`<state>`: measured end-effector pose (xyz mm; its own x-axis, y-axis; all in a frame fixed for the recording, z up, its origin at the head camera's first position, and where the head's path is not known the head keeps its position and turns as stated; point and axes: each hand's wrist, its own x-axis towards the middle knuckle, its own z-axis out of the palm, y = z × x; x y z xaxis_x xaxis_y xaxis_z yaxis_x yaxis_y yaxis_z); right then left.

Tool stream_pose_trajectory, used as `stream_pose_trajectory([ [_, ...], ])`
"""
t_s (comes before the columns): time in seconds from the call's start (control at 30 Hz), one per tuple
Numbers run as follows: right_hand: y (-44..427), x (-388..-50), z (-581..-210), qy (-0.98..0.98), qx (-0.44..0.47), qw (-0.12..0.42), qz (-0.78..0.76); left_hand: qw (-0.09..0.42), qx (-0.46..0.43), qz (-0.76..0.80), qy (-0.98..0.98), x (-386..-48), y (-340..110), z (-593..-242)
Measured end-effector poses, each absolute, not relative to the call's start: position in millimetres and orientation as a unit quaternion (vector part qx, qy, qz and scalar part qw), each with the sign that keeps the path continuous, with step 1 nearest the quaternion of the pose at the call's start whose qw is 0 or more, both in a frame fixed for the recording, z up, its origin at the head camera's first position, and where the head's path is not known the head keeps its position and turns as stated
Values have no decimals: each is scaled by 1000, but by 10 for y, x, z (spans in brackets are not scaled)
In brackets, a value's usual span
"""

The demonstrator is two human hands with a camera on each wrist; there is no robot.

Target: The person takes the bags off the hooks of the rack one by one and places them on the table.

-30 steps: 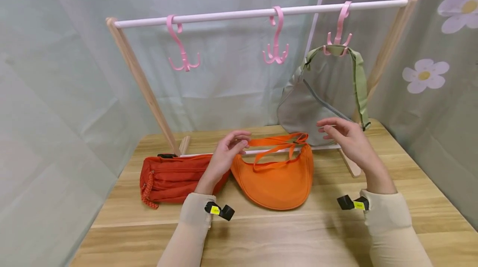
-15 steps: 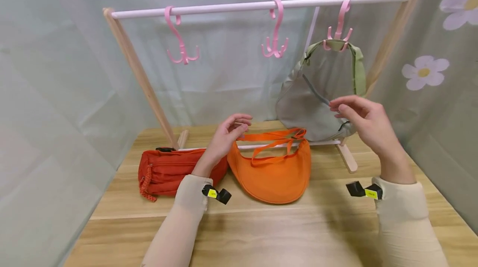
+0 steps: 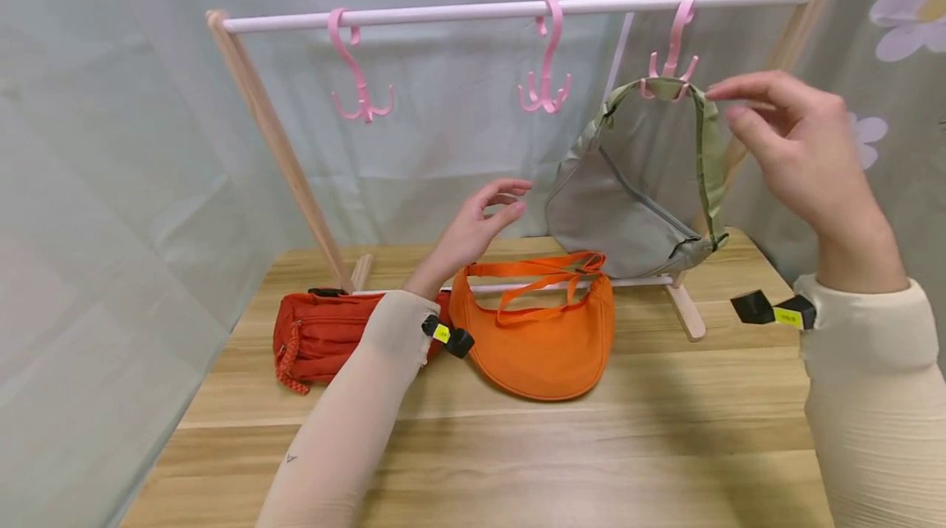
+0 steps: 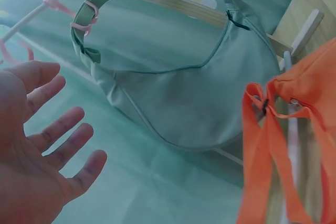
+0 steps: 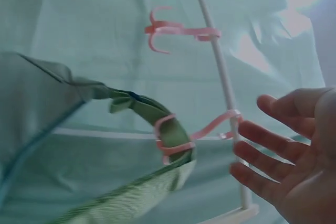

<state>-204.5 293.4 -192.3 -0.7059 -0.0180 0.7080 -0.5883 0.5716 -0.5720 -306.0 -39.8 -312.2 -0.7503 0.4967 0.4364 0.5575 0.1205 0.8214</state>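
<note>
A grey-green sling bag [image 3: 617, 220] hangs by its strap [image 3: 711, 150] from the right pink hook [image 3: 675, 39], its lower part near the table. My right hand [image 3: 809, 146] is raised beside the strap's upper end, fingers loosely bent and holding nothing; the right wrist view shows a gap between the hand and the hook. Lower and further left, my left hand [image 3: 473, 228] is held in the air above the orange crescent bag [image 3: 543, 351], its fingers spread and the palm bare in the left wrist view. A red bag [image 3: 325, 331] lies partly behind my left forearm.
The rack's white rail [image 3: 443, 15] carries two more pink hooks, a middle hook [image 3: 547, 60] and a left hook [image 3: 353, 68], with nothing on them. Wooden legs [image 3: 284, 154] stand on the wooden table [image 3: 591, 462]. Curtains close off the back and sides.
My right hand has risen and moved right, from beside the bag's body up to the strap. My left hand has lifted slightly and shifted right. The bags stay in place.
</note>
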Motion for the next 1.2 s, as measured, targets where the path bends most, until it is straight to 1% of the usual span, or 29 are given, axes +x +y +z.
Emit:
stream_pose_trajectory([
  [0.1,2898,-2126,-1720,-819,183,379,390,34,-361,-555,-749,-3100,-314,-3020],
  [0.23,2841,-2245,-1518,-833,158,395,354,41,-369,-554,-745,-3105,-232,-2897],
  [0.33,2813,-2329,-1422,-847,142,384,338,41,-368,-555,-745,-3095,-187,-2840],
  [0.47,2792,-2452,-1339,-861,144,375,313,45,-373,-554,-743,-3117,-118,-2799],
  [0.83,2730,-2715,-1232,-898,151,346,228,71,-392,-555,-731,-3141,28,-2701],
  [1.03,2672,-2776,-1169,-921,128,332,156,71,-389,-539,-744,-3188,105,-2671],
  [1.2,2685,-2804,-1170,-924,133,318,165,75,-374,-519,-765,-3249,174,-2657],
])
